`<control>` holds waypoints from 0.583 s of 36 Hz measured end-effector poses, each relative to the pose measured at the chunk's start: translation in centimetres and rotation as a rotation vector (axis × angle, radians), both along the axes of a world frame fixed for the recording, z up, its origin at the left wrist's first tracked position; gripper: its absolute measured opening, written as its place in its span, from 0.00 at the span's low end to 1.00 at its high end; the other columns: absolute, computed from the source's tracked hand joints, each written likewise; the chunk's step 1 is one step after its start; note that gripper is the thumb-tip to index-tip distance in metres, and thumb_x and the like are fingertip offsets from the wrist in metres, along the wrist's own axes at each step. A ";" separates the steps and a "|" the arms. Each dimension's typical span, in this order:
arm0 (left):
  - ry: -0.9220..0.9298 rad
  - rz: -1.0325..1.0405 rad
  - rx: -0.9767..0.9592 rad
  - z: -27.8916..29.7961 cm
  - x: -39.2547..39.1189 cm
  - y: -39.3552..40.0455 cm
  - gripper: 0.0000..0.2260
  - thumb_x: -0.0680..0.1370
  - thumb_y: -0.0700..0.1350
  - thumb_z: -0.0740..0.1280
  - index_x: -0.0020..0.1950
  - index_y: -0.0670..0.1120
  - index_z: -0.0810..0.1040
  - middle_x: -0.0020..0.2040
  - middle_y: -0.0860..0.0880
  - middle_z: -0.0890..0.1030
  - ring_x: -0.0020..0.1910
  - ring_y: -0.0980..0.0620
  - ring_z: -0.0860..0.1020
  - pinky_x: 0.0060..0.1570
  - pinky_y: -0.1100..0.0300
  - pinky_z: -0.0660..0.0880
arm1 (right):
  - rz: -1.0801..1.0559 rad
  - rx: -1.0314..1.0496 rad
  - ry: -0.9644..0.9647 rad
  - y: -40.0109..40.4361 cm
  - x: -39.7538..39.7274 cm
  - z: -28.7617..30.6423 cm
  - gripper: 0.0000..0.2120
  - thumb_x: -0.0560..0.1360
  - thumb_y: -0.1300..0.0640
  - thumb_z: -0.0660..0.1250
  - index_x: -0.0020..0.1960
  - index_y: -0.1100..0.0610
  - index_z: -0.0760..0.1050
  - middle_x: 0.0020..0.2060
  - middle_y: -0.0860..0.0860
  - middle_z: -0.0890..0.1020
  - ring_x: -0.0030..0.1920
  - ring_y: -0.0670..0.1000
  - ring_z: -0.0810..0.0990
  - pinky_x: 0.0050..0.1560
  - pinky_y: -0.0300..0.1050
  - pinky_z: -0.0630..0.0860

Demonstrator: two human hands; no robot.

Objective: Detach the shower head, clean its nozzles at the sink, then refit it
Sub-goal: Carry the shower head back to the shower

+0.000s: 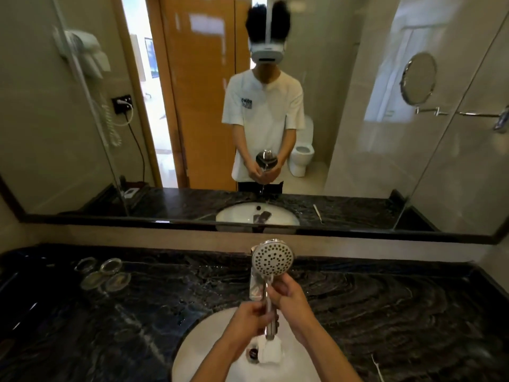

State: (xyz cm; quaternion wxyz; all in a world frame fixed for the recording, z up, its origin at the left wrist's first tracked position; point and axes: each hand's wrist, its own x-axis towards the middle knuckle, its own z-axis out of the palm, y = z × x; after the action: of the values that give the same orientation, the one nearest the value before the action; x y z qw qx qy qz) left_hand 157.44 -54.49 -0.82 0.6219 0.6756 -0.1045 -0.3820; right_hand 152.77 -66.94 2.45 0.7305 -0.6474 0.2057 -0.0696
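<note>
Both of my hands hold the round chrome shower head [273, 258] upright over the white oval sink basin [192, 351]. My left hand [249, 319] curls round the lower part of its shiny metal handle, and my right hand [289, 295] grips the handle just above, closer to the head. The perforated nozzle face, dotted with dark holes, is turned toward me (and tilted slightly up). Its handle end points down into the basin, right above a white folded cloth [271, 351] lying beside the dark round drain [252, 353].

Behind the handle stands the chrome faucet [256, 285], partly hidden by the shower head. Around the basin spreads the black veined marble countertop [385, 312]. Four clear round glass dishes [103, 274] sit grouped on it, well to my left. A thin white stick [376, 366] lies on the counter to my right, near the lower edge. Above the counter runs the wide dark-framed wall mirror [82, 133], with a small round chrome-rimmed mirror [419, 78] on an arm at the right wall.
</note>
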 end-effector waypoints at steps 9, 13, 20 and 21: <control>-0.255 0.033 -0.002 8.7 -0.6 -3.5 0.06 0.79 0.38 0.67 0.53 0.41 0.83 0.50 0.39 0.85 0.50 0.45 0.84 0.57 0.43 0.80 | 0.067 -0.175 -0.195 -3.6 -0.8 7.7 0.18 0.79 0.66 0.65 0.61 0.45 0.76 0.52 0.43 0.86 0.54 0.42 0.84 0.46 0.36 0.81; -0.371 0.032 0.045 11.8 -1.0 -4.3 0.07 0.80 0.42 0.67 0.55 0.43 0.82 0.52 0.40 0.85 0.54 0.43 0.83 0.59 0.43 0.78 | 0.051 -0.193 -0.235 -4.9 -0.9 9.8 0.13 0.79 0.59 0.68 0.60 0.46 0.77 0.53 0.44 0.86 0.55 0.44 0.83 0.52 0.43 0.80; -0.380 -0.014 -0.069 14.5 -1.0 -5.6 0.08 0.80 0.40 0.66 0.57 0.46 0.82 0.48 0.49 0.87 0.50 0.54 0.85 0.49 0.60 0.81 | -0.003 -0.218 -0.260 -5.9 -1.2 13.2 0.11 0.78 0.63 0.69 0.55 0.50 0.80 0.48 0.50 0.86 0.49 0.48 0.86 0.43 0.40 0.82; -0.380 -0.020 -0.081 14.7 -1.0 -5.9 0.08 0.80 0.40 0.66 0.57 0.46 0.82 0.48 0.49 0.87 0.50 0.53 0.85 0.49 0.59 0.81 | -0.012 -0.222 -0.258 -6.1 -1.3 13.6 0.11 0.77 0.64 0.69 0.55 0.51 0.80 0.48 0.49 0.86 0.49 0.47 0.86 0.42 0.38 0.81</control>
State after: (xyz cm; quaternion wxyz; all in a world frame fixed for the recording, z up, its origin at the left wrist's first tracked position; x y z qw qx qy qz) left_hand 156.48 -60.41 13.83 0.6137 0.7089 -0.2423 -0.2492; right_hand 151.43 -73.06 16.03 0.6744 -0.7087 0.1051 -0.1786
